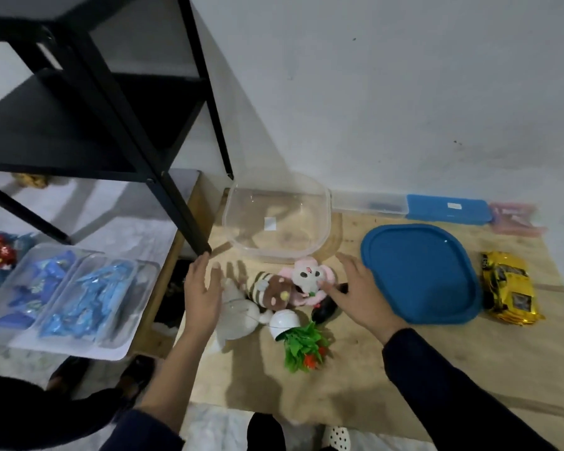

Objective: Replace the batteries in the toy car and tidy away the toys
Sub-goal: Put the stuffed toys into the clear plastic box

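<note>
Wooden board (372, 369) with clear tub (327, 219), blue lid (417, 271), yellow car (508, 288), plush toys (274, 289).

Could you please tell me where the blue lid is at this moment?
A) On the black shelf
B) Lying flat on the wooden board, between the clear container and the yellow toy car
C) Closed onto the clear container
B: the blue lid lies flat on the wooden board, to the right of the uncovered clear container and to the left of the yellow toy car.

Black shelf (111, 102) against grey-white wall (404, 92)
</note>
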The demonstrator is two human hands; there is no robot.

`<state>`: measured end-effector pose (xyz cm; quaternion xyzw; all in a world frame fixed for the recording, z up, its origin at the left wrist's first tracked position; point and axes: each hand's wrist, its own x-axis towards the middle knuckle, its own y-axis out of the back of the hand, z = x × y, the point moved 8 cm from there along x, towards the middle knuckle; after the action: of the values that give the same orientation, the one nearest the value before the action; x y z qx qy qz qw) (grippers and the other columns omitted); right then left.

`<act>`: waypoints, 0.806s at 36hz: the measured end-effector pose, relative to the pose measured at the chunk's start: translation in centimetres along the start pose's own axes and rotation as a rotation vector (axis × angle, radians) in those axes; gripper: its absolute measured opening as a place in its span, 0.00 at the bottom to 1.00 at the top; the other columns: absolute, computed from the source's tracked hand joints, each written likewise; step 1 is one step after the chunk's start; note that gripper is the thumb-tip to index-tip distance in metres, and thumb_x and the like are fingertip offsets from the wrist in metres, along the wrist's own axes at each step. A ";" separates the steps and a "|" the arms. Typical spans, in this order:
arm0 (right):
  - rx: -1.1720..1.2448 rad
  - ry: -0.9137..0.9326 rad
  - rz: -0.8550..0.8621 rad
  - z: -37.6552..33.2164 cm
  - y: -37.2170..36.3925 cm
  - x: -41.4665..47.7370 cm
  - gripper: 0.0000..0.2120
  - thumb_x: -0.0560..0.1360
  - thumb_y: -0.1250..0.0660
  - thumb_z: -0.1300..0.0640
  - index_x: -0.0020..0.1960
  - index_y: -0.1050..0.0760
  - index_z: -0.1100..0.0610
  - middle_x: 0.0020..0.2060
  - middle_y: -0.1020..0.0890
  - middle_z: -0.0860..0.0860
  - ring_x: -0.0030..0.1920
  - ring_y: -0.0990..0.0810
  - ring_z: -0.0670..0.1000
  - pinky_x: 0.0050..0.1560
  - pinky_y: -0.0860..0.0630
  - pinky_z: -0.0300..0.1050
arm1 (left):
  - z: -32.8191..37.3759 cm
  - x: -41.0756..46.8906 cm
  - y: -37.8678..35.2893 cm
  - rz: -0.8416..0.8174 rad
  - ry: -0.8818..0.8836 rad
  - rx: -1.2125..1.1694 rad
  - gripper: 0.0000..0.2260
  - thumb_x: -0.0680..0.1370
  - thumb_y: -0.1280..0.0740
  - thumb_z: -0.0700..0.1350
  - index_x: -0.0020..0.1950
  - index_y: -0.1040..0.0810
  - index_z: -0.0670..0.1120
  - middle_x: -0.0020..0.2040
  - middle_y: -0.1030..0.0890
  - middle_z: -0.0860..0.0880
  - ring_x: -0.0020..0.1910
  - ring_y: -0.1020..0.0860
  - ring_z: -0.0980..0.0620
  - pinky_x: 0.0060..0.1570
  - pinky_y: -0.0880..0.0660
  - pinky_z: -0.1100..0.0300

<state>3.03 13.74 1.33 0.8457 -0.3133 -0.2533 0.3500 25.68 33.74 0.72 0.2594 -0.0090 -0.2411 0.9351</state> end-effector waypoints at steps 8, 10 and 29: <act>-0.024 -0.032 -0.079 -5.1 -5.3 1.2 0.48 0.67 0.35 0.32 0.75 0.54 0.54 0.74 0.44 0.56 0.74 0.47 0.57 0.71 0.40 0.55 | -4.6 -4.4 -1.8 -0.243 0.059 0.119 0.29 0.76 0.40 0.62 0.75 0.39 0.55 0.77 0.48 0.46 0.77 0.50 0.48 0.73 0.44 0.50; -0.061 -0.061 -0.053 -5.2 -6.1 1.0 0.48 0.66 0.36 0.30 0.73 0.52 0.55 0.73 0.44 0.58 0.74 0.47 0.59 0.71 0.40 0.56 | -4.8 -4.8 -2.3 -0.273 0.064 0.128 0.29 0.76 0.39 0.60 0.75 0.42 0.57 0.78 0.51 0.46 0.77 0.52 0.47 0.74 0.45 0.46; -0.122 -0.318 -0.231 -4.6 -9.7 1.8 0.50 0.60 0.42 0.21 0.74 0.57 0.38 0.75 0.65 0.48 0.72 0.67 0.68 0.70 0.49 0.69 | -6.3 -4.3 -2.5 -0.361 0.034 0.082 0.34 0.71 0.39 0.67 0.75 0.47 0.64 0.77 0.50 0.47 0.77 0.52 0.50 0.74 0.46 0.50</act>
<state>10.68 19.93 -3.46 0.8025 -0.2497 -0.4404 0.3157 21.71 36.84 -5.44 0.2986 0.0439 -0.4001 0.8654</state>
